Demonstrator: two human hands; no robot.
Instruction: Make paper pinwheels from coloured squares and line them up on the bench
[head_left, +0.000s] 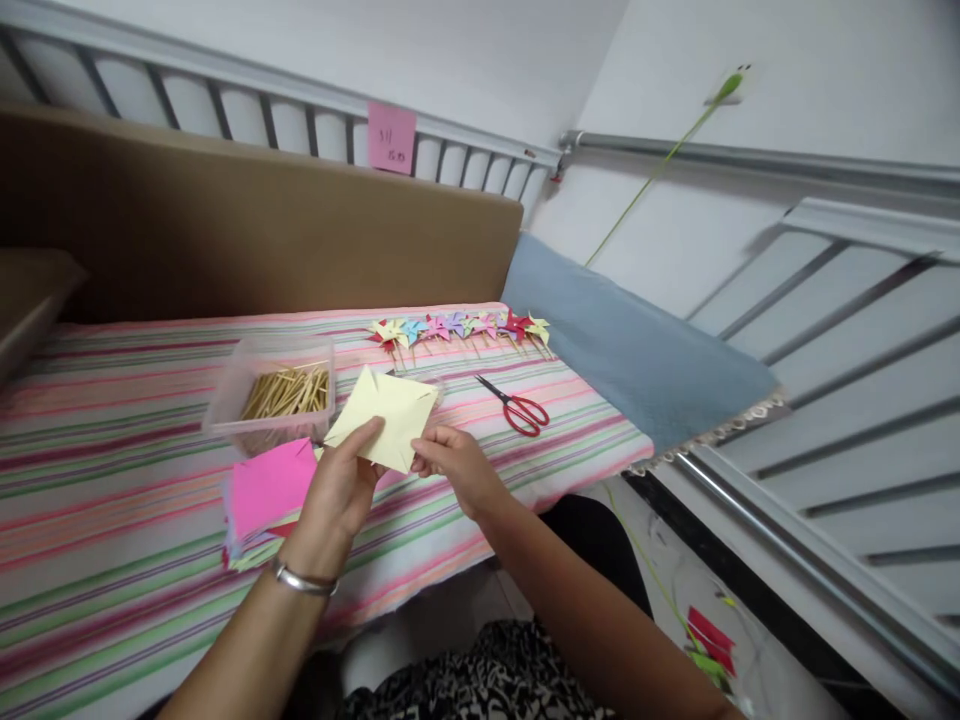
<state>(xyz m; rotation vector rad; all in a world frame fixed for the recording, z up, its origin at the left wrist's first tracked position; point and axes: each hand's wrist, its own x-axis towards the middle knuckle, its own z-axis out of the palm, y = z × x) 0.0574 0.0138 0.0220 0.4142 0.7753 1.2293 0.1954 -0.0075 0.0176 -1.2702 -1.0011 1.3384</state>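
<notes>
A pale yellow paper square [386, 415] is held up over the striped cloth [112, 500]. My left hand [337, 490] pinches its lower left edge, with a silver bangle on the wrist. At the paper's lower right corner my right hand [454, 465] pinches it with closed fingers. Just below left lies a stack of coloured paper squares [266, 490] with pink on top. Behind the paper stands a clear plastic tub of wooden sticks [281, 395].
A row of finished paper pinwheels [457, 328] lies at the cloth's far edge. Red-handled scissors [517, 405] rest to the right. A cardboard sheet [247, 235] leans behind, with a blue cushion [637, 350] and metal rails [825, 330] to the right. Paper scraps [709, 640] lie on the floor.
</notes>
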